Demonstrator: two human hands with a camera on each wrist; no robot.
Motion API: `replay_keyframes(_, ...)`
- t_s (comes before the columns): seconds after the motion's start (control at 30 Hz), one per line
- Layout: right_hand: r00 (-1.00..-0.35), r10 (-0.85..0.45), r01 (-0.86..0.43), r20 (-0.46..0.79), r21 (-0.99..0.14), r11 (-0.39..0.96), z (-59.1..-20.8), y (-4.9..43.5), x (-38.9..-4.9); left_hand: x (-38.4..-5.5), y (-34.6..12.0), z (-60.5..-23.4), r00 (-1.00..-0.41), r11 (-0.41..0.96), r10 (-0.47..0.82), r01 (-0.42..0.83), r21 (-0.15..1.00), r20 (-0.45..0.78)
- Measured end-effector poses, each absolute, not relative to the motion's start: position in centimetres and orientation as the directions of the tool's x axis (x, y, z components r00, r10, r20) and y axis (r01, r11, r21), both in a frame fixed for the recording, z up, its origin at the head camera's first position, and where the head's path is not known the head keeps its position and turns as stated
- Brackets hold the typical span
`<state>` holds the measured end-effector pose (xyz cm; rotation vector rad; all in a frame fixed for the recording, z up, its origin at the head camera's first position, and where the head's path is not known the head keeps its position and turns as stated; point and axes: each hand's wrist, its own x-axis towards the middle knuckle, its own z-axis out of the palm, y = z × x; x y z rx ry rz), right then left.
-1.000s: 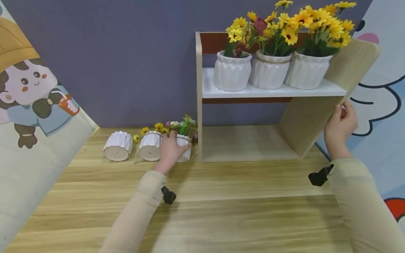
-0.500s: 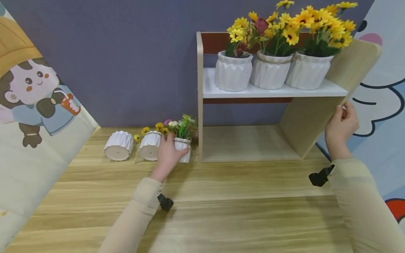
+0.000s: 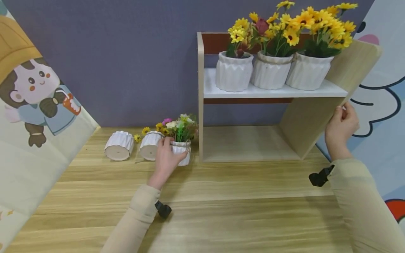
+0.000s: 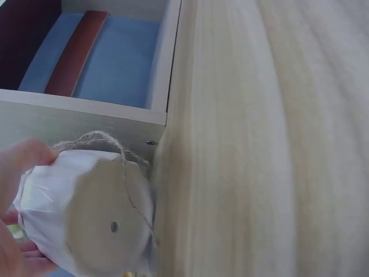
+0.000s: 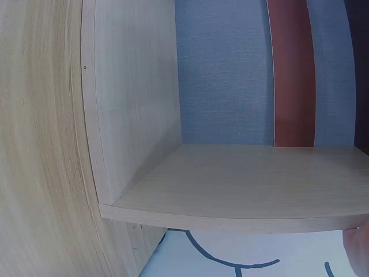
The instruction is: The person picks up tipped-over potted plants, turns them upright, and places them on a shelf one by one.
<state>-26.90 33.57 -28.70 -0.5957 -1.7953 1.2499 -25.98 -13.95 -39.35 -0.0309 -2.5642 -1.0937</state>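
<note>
In the head view my left hand [image 3: 166, 156] grips a white pleated flowerpot [image 3: 181, 151] with white and pink artificial flowers [image 3: 180, 128] and twine around its neck. It stands nearly upright, just left of the small wooden shelf [image 3: 200, 105]. The left wrist view shows the round base of this flowerpot [image 4: 109, 216], with a small hole, facing that camera. Thumb and fingers hold its sides. My right hand [image 3: 341, 128] pinches the front edge of the shelf's right side panel [image 3: 316, 116]; only a bit of that hand [image 5: 358, 248] shows in the right wrist view.
Three white pots with yellow flowers [image 3: 234, 72] stand on the upper white board [image 3: 275, 92]. Two more white pots lie on their sides on the wooden table [image 3: 237, 218], one at far left [image 3: 118, 146], another [image 3: 150, 146] beside my left hand. A dark wall [image 3: 126, 70] rises behind.
My left hand has drawn the flowerpot slightly toward me and tipped it more upright, so its flowers show more. The right hand stays at the side panel.
</note>
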Motion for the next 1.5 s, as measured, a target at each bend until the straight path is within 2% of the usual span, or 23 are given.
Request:
replay_keyframes(0.53,-0.513,0.763,-0.097,0.394,-0.910,0.404,-28.8,33.4,-26.9,-25.5,-14.1,-40.7,-0.918,0.668,-0.143,0.186,0.721,0.369)
replay_keyframes(0.7,-0.486,0.770,-0.095,0.413,-0.901,0.423,-28.9,33.6,-27.0,-25.6,-14.2,-41.2,-0.921,0.654,-0.156,0.174,0.737,0.356)
replay_keyframes(1.07,-0.515,0.771,-0.072,0.375,-0.915,0.397,-28.9,33.8,-27.2,-25.3,-14.2,-42.0,-0.916,0.625,-0.174,0.180,0.760,0.360)
replay_keyframes(1.27,-0.533,0.771,-0.071,0.349,-0.926,0.370,-28.9,33.8,-27.2,-25.0,-13.4,-42.1,-0.899,0.590,-0.230,0.177,0.788,0.374)
replay_keyframes(1.5,-0.522,0.773,-0.084,0.361,-0.923,0.375,-29.0,33.7,-27.2,-25.2,-12.4,-42.0,-0.900,0.496,-0.312,0.119,0.860,0.304)
